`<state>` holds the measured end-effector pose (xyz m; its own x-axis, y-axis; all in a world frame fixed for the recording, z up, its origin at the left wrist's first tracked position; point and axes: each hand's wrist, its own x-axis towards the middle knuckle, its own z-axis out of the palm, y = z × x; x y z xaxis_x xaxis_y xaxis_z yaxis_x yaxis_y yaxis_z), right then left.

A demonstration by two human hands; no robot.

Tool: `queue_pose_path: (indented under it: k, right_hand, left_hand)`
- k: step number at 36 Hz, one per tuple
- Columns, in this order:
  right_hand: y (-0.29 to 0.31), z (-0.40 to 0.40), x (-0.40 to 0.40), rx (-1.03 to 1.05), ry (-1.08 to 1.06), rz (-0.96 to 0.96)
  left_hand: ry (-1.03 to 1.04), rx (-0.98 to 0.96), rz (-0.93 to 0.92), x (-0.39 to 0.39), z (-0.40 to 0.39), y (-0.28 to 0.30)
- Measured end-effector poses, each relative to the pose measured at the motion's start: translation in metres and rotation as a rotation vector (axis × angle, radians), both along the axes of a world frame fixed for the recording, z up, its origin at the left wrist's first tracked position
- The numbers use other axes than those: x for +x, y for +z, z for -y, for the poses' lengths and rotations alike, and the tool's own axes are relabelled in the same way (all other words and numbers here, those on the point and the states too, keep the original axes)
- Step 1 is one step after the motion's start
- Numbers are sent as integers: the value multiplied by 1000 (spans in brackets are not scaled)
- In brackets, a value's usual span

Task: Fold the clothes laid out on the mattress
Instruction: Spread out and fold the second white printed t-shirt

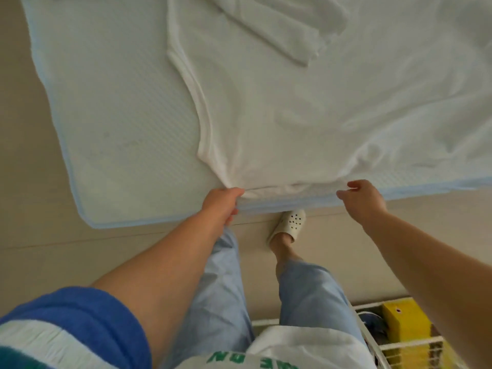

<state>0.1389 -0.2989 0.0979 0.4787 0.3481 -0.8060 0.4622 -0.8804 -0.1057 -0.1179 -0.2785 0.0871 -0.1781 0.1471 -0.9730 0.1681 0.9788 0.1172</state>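
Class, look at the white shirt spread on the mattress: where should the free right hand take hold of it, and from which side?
Take the white shirt at its near edge, right of the bunched corner that the left hand grips. That edge lies along the mattress rim nearest the person, so the right hand, hovering open beside it, probably pinches best from the near side.

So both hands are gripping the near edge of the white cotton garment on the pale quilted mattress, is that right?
Not quite. In the head view only the left hand grips the white cotton garment at its near edge on the pale quilted mattress. The right hand hovers open beside it, holding nothing.
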Motion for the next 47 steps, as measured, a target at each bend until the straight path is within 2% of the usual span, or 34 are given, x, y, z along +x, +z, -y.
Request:
queue_pose_path:
  k: [3,7,11,13,16,20,24,28,31,33,35,37,40,44,47]
  right_hand:
    - [-14,-4,17,86,-196,-83]
    - [-25,-16,27,237,-354,-182]
    - [-28,-27,28,299,-710,-304]
    - [-25,-31,27,306,-859,-364]
    - [-19,-35,28,346,-1007,-464]
    - [-10,-42,37,451,-919,-550]
    - [-2,-49,44,598,-658,-510]
    - [-9,-42,41,566,-378,-544]
    - [-22,-28,34,441,-303,-626]
    - [-29,-21,29,411,-200,-539]
    - [-35,-21,26,433,-68,-405]
    - [-38,-26,21,439,-16,-359]
    - [-40,-33,13,393,-67,-430]
    - [-36,-32,6,313,-395,-676]
    - [-31,-25,1,306,-557,-778]
  left_hand:
    - [320,12,14,27,13,-10]
    - [656,46,99,57,22,-16]
    - [930,113,161,80,27,-19]
    - [1021,180,147,84,26,-18]
    - [1001,254,60,85,25,-14]
    - [874,315,-113,73,20,-9]
    - [756,378,-212,50,17,-5]
    - [722,309,-60,39,23,-4]
    - [850,233,162,44,36,-5]
    - [951,219,283,53,47,-7]
    - [1006,206,315,64,56,-13]
    - [1031,191,310,72,66,-18]
    - [956,155,291,76,77,-24]
    - [917,154,194,68,79,-23]
    - [948,193,122,59,70,-19]
